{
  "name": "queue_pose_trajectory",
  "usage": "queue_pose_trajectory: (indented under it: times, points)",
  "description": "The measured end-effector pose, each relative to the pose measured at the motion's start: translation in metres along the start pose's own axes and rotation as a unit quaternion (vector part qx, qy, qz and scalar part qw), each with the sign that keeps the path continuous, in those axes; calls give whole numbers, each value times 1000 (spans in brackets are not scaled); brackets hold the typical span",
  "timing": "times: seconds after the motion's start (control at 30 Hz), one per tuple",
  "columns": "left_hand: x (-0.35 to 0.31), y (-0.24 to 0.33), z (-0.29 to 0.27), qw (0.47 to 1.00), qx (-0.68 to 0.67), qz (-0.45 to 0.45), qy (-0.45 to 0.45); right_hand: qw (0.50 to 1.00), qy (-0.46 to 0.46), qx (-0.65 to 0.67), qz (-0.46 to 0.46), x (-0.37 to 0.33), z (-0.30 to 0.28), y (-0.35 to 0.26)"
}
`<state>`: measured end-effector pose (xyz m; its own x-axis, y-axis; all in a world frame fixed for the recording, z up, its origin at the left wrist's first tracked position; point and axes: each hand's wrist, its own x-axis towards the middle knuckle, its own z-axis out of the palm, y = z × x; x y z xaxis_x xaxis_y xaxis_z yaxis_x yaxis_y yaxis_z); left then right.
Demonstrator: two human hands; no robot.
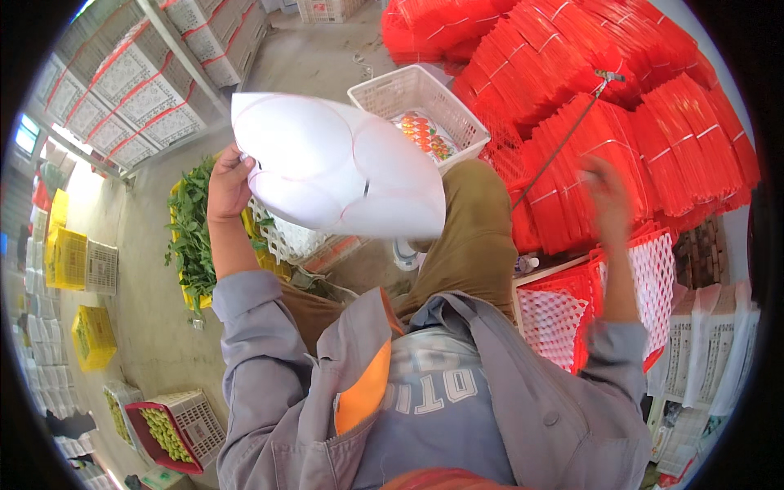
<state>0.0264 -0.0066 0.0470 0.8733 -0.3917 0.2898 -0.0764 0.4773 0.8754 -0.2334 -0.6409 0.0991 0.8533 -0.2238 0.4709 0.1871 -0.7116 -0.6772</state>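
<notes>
My left hand (230,181) is closed on the left edge of a large white sheet (343,163) marked with faint round outlines, perhaps a label sheet. The sheet is slightly curled and hangs in front of my knees. Out to the right my right hand (606,192) is raised in front of bundled red flat stacks (588,155); motion smears its fingers, so I cannot make out whether it holds anything. Beyond the sheet stands a white plastic crate (408,86) with sheets of colourful round labels (426,135) inside.
A yellow crate of leafy green stems (194,220) stands left of my knees. Red and white foam nets (554,314) lie by my right side. Stacked printed cartons (122,90) fill the far left. A crate of green produce (167,433) sits at the lower left.
</notes>
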Motion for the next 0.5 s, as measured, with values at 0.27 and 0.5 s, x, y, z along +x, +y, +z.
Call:
queue_pose_trajectory:
  times: [0.27, 0.5]
  points:
    - [-41, 15, -28, 982, 99, -72, 143, 622, -385, 624, 273, -6, 284, -116]
    - [-44, 17, -22, 941, 233, -65, 238, 817, -286, 430, 255, 0, 277, -103]
